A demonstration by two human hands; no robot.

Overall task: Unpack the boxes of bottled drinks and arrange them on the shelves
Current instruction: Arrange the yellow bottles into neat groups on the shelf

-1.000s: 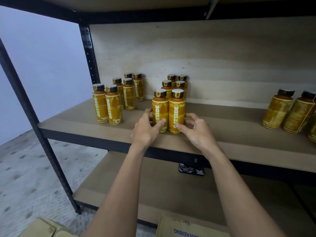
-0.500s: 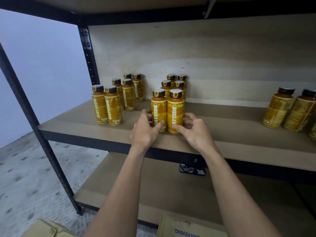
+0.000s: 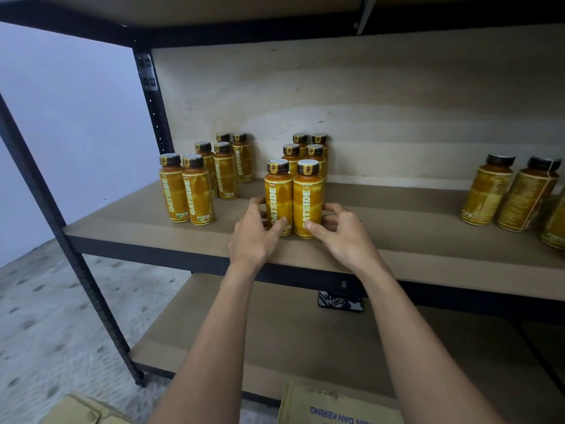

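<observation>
Head: hands (image 3: 253, 240) around front bottles (image 3: 308, 194)

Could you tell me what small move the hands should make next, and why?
Probably let go and withdraw: the left hand grips the left front bottle, the right hand the right front bottle, and both stand upright on the shelf, aligned with the pairs behind.

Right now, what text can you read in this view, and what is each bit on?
"OATSIDE": down the labels of the front two bottles and the left group.
"Latte": small, atop the front two labels.
"DAN KERING": upside down on the cardboard box; earlier letters cut off.
Unreadable: black tag scrawl, small print, right-hand bottles labels.
</observation>
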